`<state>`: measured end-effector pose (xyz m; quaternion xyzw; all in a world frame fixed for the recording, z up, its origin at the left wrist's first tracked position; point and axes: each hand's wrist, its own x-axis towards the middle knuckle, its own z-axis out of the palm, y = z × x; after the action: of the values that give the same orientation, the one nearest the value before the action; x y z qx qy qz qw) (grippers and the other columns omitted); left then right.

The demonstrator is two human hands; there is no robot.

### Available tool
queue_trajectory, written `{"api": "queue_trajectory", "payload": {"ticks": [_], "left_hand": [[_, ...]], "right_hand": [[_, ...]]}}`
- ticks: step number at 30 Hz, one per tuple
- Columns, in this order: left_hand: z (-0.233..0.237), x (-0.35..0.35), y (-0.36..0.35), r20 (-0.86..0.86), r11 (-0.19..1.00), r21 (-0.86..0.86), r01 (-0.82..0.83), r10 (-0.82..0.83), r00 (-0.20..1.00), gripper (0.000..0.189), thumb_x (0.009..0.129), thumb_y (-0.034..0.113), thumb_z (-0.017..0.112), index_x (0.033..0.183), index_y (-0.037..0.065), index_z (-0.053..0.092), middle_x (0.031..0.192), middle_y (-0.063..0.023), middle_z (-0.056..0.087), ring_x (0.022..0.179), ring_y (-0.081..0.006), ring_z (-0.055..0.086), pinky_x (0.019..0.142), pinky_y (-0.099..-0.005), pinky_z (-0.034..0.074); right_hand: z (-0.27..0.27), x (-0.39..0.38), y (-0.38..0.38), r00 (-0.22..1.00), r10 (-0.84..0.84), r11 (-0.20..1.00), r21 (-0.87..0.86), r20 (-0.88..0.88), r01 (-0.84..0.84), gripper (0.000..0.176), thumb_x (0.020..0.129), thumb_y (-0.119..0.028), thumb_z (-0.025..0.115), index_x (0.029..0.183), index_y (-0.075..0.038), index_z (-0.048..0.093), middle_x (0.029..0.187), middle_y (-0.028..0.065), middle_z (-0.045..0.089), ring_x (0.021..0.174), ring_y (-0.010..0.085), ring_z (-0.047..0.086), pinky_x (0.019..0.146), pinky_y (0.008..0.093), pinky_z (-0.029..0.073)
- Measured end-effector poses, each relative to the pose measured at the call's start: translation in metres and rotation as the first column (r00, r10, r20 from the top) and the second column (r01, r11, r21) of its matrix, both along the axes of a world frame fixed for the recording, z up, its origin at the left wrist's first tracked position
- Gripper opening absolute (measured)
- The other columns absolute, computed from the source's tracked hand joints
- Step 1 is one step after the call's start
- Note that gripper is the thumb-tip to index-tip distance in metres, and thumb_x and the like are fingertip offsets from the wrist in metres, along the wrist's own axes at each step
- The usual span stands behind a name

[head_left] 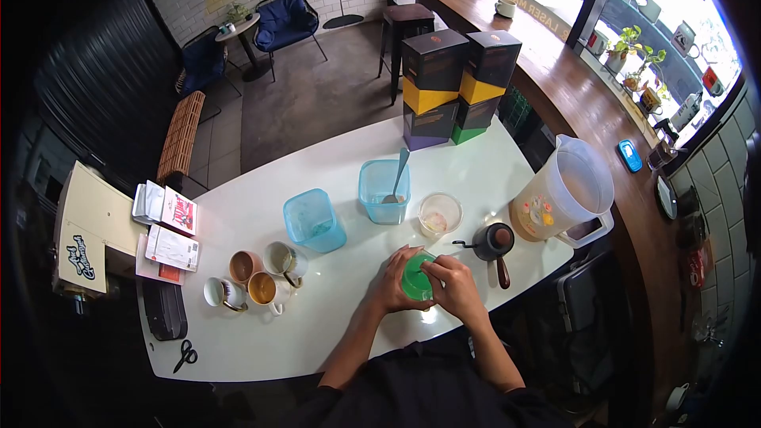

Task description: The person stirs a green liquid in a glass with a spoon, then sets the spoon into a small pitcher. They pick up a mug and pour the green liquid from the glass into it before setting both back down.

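Clasps a green container [415, 280] between both hands, low on the white bench [333, 325], near its front edge and right in front of the body. Wraps the left hand [394, 279] round the left flank, fingers curled toward the far side. Lays the right hand [453, 285] over the top and right flank, thumb and fingertips pressed on the green rim. Equally near from both sides, touching left and right, with green showing only in the gap between the two hands. Looks round and squat, axis roughly upright, though seen from almost straight above and hard to judge.

Just beyond the right hand, a small black kettle [491, 242], handle pointing back toward the front edge. Farther off, a clear cup [440, 214], a blue tub [384, 194] holding a spoon [401, 170], and a second blue tub [314, 222]. Off to the left, well apart, a cluster of mugs [258, 273].

Cannot tell lid from body on the green container, nor any contents, since mostly covered by fingers. Cannot tell whether resting on the bench or lifted just clear of it. Strong fisheye bend toward the edges; far things small and dim.
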<state>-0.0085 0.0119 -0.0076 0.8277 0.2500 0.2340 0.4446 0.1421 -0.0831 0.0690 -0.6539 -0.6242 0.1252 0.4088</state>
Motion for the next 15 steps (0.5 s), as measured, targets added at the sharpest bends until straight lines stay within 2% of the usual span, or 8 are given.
{"api": "queue_trajectory", "payload": {"ticks": [3,5,8,11,15], "left_hand": [[-0.002,0.0,0.0,0.023,0.999,0.04,0.001,-0.002,1.0,0.113,0.052,0.051,0.091,0.145,0.01,0.043,0.145,-0.0143,0.049,0.14,-0.0415,0.039,0.117,-0.0518,0.033],[0.005,0.0,0.0,-0.009,1.0,-0.013,-0.005,0.005,1.0,0.114,0.052,0.053,0.091,0.145,0.009,0.042,0.145,-0.0149,0.049,0.14,-0.0418,0.039,0.117,-0.052,0.033],[0.0,0.0,0.001,-0.017,1.0,0.015,0.001,-0.001,1.0,0.114,0.052,0.054,0.091,0.145,0.009,0.042,0.144,-0.0153,0.049,0.14,-0.042,0.04,0.117,-0.0521,0.033],[0.001,0.0,0.001,-0.034,0.996,0.09,0.012,-0.009,0.999,0.113,0.05,0.046,0.094,0.144,0.009,0.042,0.144,-0.0172,0.049,0.139,-0.04,0.042,0.114,-0.0512,0.037],[0.001,0.0,0.001,-0.015,0.997,0.074,-0.002,0.003,1.0,0.114,0.05,0.046,0.094,0.144,0.009,0.042,0.144,-0.0165,0.05,0.139,-0.0404,0.042,0.114,-0.0513,0.037]], "right_hand": [[-0.001,-0.001,0.003,0.999,-0.031,0.996,0.089,0.021,0.029,0.017,0.079,0.001,0.065,0.095,-0.002,0.07,0.075,0.0155,0.061,0.072,0.0345,0.062,0.066,0.0448,0.05],[-0.001,0.004,0.001,0.995,-0.06,0.998,0.034,0.078,0.058,0.018,0.081,-0.001,0.069,0.099,-0.002,0.073,0.08,0.014,0.064,0.075,0.0331,0.063,0.068,0.0428,0.05],[0.004,0.008,-0.001,0.988,-0.089,0.995,0.043,0.122,0.084,0.016,0.081,-0.001,0.069,0.097,-0.001,0.072,0.077,0.0137,0.062,0.074,0.0328,0.063,0.067,0.0424,0.049],[0.005,0.01,-0.003,0.987,-0.098,0.995,0.044,0.129,0.093,0.013,0.081,-0.002,0.07,0.094,-0.001,0.072,0.075,0.0135,0.061,0.072,0.0327,0.062,0.065,0.0429,0.048],[0.005,0.009,-0.006,0.994,-0.063,0.998,-0.004,0.088,0.063,0.013,0.08,-0.002,0.07,0.094,-0.001,0.073,0.075,0.0138,0.062,0.071,0.0329,0.063,0.065,0.043,0.049]]}}
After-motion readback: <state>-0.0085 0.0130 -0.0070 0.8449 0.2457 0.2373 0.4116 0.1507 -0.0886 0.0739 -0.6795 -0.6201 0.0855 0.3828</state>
